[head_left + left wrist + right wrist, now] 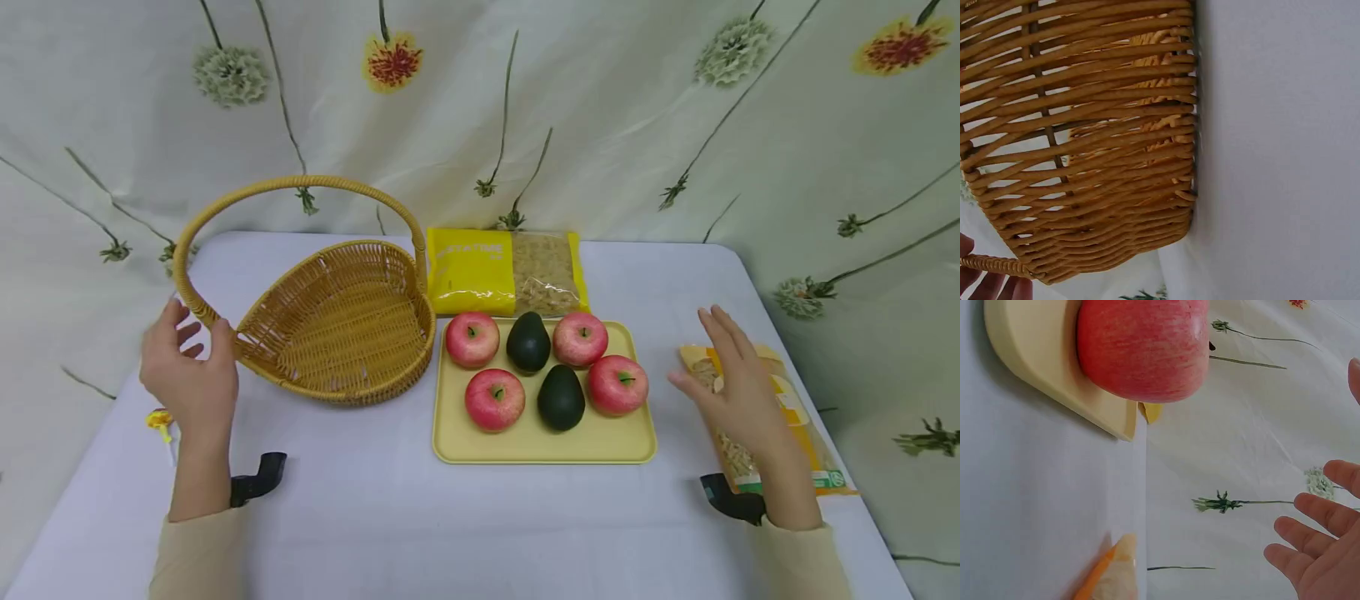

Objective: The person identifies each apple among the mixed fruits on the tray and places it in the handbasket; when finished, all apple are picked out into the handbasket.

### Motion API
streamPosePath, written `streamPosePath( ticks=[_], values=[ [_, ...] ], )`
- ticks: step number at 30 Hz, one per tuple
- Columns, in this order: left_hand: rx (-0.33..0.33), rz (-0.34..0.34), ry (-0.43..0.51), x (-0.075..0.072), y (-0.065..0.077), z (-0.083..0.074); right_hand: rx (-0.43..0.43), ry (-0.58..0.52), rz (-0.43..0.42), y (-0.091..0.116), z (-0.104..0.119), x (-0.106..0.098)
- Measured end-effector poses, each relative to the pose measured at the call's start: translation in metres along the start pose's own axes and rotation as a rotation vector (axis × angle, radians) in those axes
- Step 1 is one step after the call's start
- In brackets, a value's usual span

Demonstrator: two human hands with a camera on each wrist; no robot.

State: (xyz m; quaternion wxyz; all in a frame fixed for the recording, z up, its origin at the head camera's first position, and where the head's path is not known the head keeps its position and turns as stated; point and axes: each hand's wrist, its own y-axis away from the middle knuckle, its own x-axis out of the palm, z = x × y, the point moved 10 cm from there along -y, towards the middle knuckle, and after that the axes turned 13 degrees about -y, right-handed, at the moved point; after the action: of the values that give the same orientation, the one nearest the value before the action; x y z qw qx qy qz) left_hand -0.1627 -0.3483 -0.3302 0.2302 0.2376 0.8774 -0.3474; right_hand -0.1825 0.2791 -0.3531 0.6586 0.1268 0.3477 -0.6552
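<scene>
A brown wicker basket (337, 333) with a tall arched handle stands at the back left. My left hand (191, 367) is at the handle's near left end; in the left wrist view the handle (997, 265) passes between its thumb and curled fingers (988, 287). To the right, my right hand (738, 396) is held in the air with its fingers spread, holding nothing. Below it lies an orange-and-clear bag (802, 417) of dry food pieces, partly hidden by that arm. In the right wrist view an apple (1144, 347) sits on the tray, apart from the hand.
A pale yellow tray (517, 450) in the middle carries several red apples (495, 400) and two dark avocados (561, 398). Behind it lies a yellow pasta bag (472, 271). A small yellow-wrapped lollipop (159, 420) is beside the left wrist. Flowered cloth (600, 108) hangs behind the white table.
</scene>
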Motion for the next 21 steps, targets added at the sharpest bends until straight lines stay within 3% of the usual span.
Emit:
streamPosePath(
  ticks=[3, 9, 15, 21],
  values=[
    [-0.035, -0.035, 0.089, 0.01, -0.001, 0.011, 0.015, -0.088, -0.067, 0.009, -0.007, 0.003],
    [0.035, -0.07, 0.142, 0.011, -0.004, 0.013, 0.135, -0.247, -0.044, 0.017, -0.031, 0.024],
    [0.022, -0.048, 0.138, 0.011, -0.005, 0.014, 0.08, -0.295, -0.022, 0.012, -0.034, 0.043],
    [-0.012, -0.045, 0.136, 0.014, -0.005, 0.016, 0.082, -0.344, -0.022, 0.015, -0.033, 0.055]
  ],
)
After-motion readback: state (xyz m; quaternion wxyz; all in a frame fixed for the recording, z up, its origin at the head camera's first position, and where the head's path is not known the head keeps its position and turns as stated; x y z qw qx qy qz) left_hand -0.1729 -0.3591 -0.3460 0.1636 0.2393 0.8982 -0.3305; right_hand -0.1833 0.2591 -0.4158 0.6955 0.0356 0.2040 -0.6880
